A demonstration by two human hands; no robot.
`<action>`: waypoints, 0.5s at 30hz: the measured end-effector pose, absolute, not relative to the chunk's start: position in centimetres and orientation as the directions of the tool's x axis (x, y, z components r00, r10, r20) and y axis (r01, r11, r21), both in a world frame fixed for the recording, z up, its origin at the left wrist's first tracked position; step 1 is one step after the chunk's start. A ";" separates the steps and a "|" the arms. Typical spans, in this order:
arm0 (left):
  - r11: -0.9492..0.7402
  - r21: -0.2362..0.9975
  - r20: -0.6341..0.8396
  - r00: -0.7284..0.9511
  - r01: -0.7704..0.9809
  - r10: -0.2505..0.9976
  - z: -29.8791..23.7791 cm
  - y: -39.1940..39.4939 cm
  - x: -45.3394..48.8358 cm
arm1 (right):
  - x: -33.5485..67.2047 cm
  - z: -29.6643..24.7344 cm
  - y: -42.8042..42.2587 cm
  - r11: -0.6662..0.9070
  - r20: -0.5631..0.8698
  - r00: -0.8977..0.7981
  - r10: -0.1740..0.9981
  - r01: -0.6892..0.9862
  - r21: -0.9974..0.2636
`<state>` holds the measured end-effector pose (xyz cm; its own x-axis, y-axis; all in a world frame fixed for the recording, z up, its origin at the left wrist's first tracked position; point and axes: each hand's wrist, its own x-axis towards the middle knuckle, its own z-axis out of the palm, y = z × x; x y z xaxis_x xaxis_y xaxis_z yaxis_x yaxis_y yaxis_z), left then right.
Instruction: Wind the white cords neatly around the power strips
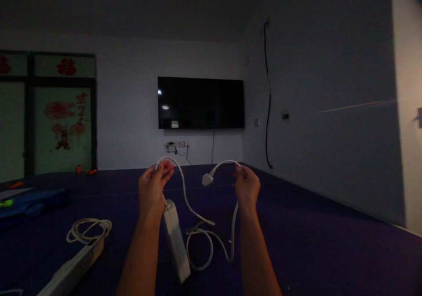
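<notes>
Between the fingers of my left hand [154,186] is a white power cord [184,190], gripped close to where it enters a white power strip [176,241]. The strip hangs slanted just below that hand. My right hand [246,186] pinches the same cord near its other end, and a white plug [207,179] dangles to the left of that hand. From both hands the cord sags down to a loose loop on the dark blue surface between my forearms.
A second white power strip [75,265] with its coiled cord [90,230] lies at the lower left of the blue surface [316,247]. Blue fabric [33,203] rests farther left. A television [201,103] hangs on the far wall above sockets [180,145].
</notes>
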<state>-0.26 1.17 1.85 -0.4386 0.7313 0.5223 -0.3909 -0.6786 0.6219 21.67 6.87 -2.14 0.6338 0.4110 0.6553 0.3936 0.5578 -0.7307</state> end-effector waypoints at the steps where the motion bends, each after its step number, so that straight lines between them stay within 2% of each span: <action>1: -0.719 0.581 0.543 -0.477 -0.380 0.691 2.1 0.8 -0.8 | 22.7 -2.6 7.1 0.536 0.622 0.677 0.393 0.380 -0.754; 4: -0.810 0.502 0.599 -0.553 -0.303 0.579 2.8 -0.3 -2.0 | 25.5 -4.1 7.5 0.465 0.508 0.800 0.320 0.335 -0.820; 7: -0.850 0.475 0.629 -0.588 -0.228 0.509 3.2 -1.3 -2.7 | 27.2 -5.5 7.9 0.372 0.408 0.875 0.262 0.298 -0.879; 15: -0.854 0.493 0.672 -0.550 -0.166 0.495 3.4 -2.4 -3.6 | 27.6 -8.3 9.6 0.151 0.279 0.930 0.240 0.248 -0.957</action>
